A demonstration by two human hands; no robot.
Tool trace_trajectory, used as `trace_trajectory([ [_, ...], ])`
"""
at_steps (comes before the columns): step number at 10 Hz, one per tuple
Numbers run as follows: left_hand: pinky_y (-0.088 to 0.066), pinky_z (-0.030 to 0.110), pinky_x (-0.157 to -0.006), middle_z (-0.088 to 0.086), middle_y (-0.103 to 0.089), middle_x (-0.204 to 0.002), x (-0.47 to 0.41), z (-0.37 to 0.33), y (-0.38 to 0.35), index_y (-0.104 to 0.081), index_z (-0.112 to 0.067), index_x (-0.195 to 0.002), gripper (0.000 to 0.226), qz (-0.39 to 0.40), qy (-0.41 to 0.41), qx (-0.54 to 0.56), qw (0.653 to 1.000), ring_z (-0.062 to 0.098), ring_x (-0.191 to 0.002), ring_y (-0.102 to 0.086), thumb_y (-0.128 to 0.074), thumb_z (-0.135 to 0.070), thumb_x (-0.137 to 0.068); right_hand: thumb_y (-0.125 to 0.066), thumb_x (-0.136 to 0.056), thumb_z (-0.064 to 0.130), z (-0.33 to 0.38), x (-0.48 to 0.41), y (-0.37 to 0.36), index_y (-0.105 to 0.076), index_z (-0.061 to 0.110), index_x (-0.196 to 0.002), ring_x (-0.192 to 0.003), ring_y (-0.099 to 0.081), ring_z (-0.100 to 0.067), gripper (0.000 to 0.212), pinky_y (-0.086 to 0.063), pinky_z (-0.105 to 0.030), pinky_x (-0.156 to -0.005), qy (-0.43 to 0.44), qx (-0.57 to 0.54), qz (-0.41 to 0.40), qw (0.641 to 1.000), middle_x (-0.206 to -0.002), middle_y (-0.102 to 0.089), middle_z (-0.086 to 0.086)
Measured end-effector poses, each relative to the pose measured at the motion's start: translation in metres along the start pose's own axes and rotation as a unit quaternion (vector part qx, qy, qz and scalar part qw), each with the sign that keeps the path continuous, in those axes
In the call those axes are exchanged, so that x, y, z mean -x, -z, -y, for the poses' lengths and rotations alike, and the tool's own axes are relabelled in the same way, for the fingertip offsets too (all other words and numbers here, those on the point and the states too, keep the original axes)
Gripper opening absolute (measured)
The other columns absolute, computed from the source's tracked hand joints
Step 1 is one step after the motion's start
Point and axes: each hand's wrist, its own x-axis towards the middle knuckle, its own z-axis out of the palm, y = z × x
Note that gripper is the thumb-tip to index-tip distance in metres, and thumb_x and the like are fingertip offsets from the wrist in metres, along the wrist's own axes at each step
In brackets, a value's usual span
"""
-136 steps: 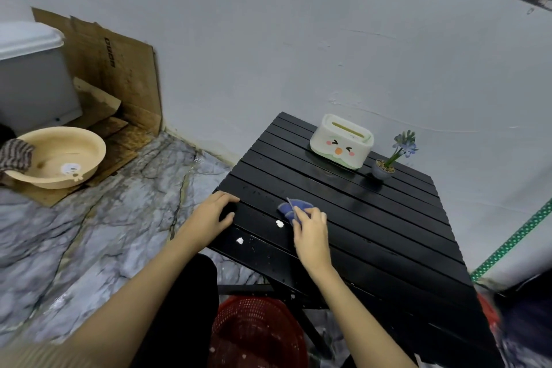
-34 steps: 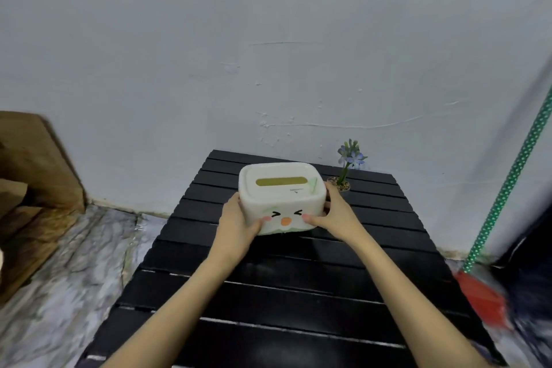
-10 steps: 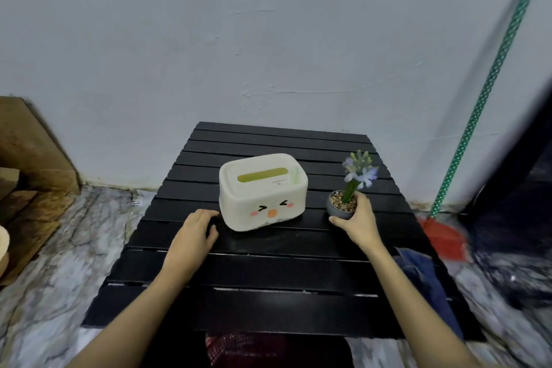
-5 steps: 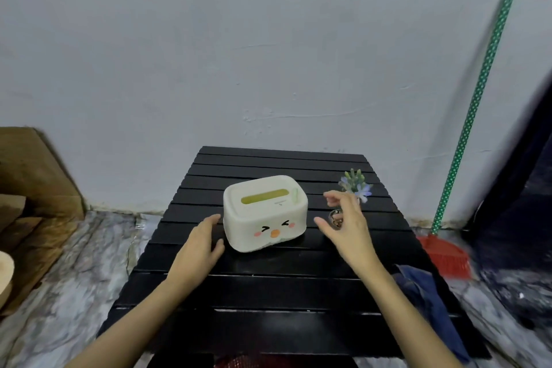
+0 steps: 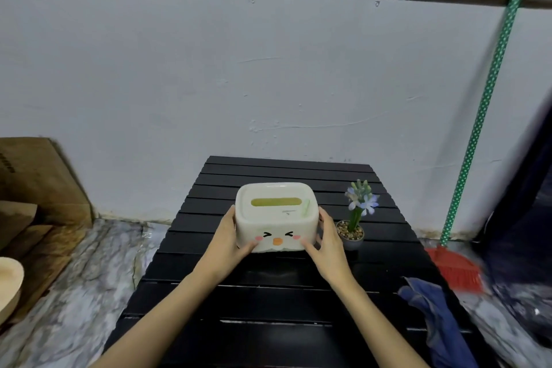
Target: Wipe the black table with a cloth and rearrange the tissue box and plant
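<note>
A white tissue box (image 5: 276,215) with a cartoon face and a green slot sits mid-way along the black slatted table (image 5: 268,293). My left hand (image 5: 225,245) presses its left side and my right hand (image 5: 327,245) its right side, so both grip it. Whether the box is lifted off the slats I cannot tell. Just right of the box stands a small grey pot with a blue-flowered plant (image 5: 357,218), free of my hands. A blue cloth (image 5: 436,317) lies crumpled over the table's near right edge.
A white wall runs right behind the table. A red broom (image 5: 454,266) with a green dotted handle leans at the right. Cardboard (image 5: 38,182) and a beige basin (image 5: 7,287) sit on the marble floor at the left.
My right hand has left the plant, which now stands on the table, and both hands have closed on the tissue box's sides. The camera has tilted up.
</note>
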Motion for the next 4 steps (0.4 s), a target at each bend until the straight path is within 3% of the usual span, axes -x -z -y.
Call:
trace_trajectory([
  [3,-0.037,0.032,-0.103,-0.009,-0.042,-0.128,-0.002,0.009,-0.008,-0.024,-0.026,-0.135,0.071,0.025,0.031,0.013,0.999,0.015,-0.119,-0.044,-0.066,-0.030,-0.078,-0.062,-0.083,0.009,-0.002,0.019,0.006,-0.018,0.023,-0.141,-0.129,-0.034,-0.010,0.074,-0.033,-0.046,-0.111,-0.026,0.005,0.034,0.999,-0.147,-0.031,-0.005],
  [4,-0.032,0.031,-0.106,-0.003,-0.042,-0.136,0.011,0.009,-0.009,-0.023,-0.017,-0.138,0.068,-0.035,0.049,0.012,0.998,0.013,-0.125,-0.040,-0.062,-0.026,-0.082,-0.063,-0.083,0.012,0.010,0.030,0.022,-0.020,0.024,-0.140,-0.130,-0.034,-0.012,0.072,-0.034,-0.032,-0.108,-0.038,-0.048,-0.014,0.998,-0.148,-0.030,-0.005],
])
